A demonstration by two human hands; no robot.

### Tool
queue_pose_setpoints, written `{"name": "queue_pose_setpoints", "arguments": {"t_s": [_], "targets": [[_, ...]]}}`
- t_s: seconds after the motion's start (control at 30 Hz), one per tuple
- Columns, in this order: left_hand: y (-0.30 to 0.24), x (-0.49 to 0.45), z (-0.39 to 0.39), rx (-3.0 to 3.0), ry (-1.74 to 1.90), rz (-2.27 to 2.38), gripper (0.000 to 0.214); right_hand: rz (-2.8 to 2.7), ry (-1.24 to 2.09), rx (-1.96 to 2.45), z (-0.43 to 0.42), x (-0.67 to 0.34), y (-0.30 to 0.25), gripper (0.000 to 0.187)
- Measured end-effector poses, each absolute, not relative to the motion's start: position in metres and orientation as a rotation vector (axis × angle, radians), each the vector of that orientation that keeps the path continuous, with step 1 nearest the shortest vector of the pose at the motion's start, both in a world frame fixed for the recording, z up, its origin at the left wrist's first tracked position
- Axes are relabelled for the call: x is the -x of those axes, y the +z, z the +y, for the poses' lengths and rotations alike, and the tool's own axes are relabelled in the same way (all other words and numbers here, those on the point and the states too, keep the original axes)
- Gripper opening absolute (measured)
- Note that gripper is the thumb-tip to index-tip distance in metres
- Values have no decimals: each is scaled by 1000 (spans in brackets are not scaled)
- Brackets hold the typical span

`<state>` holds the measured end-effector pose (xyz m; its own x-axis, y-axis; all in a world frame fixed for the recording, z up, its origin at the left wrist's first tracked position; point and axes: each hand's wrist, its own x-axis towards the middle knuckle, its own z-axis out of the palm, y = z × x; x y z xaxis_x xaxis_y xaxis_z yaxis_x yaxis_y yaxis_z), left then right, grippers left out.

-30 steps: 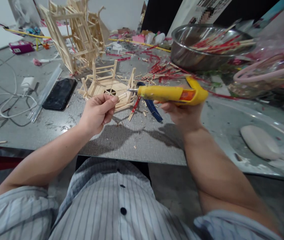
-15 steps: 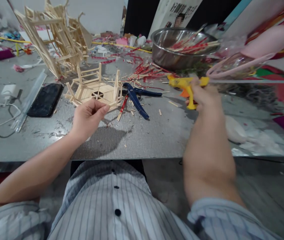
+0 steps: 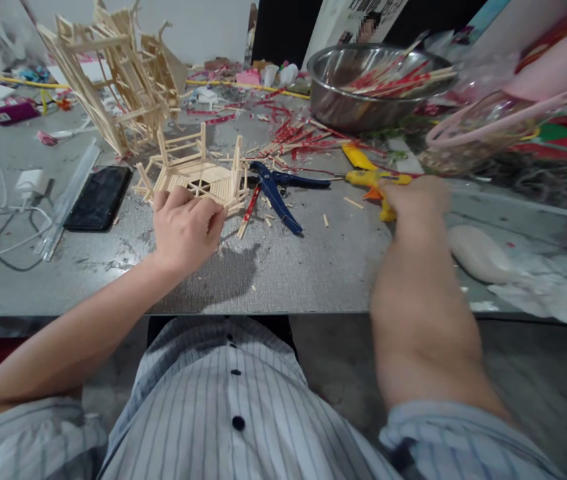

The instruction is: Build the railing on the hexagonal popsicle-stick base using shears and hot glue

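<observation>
A small six-sided frame (image 3: 216,175) of pale wooden sticks, with short posts and rails at its rim, sits on the grey table. Curled over its near edge is my left hand (image 3: 188,223), closed on the rim; the fingertips are partly hidden. My right hand (image 3: 416,200) grips a yellow hot glue gun (image 3: 366,178) low over the table, its nozzle pointing left. Between the hands lie blue-handled cutters (image 3: 278,200), spread apart. Beside the frame's right side rests a stick with a red wrapper (image 3: 249,212).
A taller stick structure (image 3: 113,87) stands behind at the left. A black phone (image 3: 98,199) and a white charger (image 3: 32,181) lie left. Red-wrapped sticks (image 3: 298,139) are scattered near a metal bowl (image 3: 333,100). A pink-handled basket (image 3: 463,157) stands at right.
My right hand has lowered the glue gun slightly toward the table, beside a yellow piece now visible. My left hand has turned palm down, its fingers now curled over the frame's edge.
</observation>
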<state>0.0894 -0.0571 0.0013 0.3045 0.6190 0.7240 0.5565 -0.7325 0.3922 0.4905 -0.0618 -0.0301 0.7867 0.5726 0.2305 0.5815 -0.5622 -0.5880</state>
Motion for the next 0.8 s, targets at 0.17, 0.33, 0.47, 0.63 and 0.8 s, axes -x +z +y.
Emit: {"name": "queue_pose_setpoints", "arguments": {"t_s": [0.17, 0.33, 0.47, 0.63, 0.8], "targets": [[12, -95, -58, -2446, 1362, 1079, 31, -863, -235, 2237, -72, -431, 13, 13], [19, -105, -61, -2531, 1284, 1104, 35, -1296, 393, 1482, -80, -330, 17, 16], [12, -111, -60, -2795, 1159, 1193, 35, -1455, 901, 1168, -87, -281, 1, 37], [-5, -115, -55, -3262, 1673, 1057, 32, -1245, 1187, 1229, -90, -271, 2, 46], [-9, -117, -56, -3362, 1870, 1015, 31, -1123, 1267, 1264, -90, -267, 4, 37]]}}
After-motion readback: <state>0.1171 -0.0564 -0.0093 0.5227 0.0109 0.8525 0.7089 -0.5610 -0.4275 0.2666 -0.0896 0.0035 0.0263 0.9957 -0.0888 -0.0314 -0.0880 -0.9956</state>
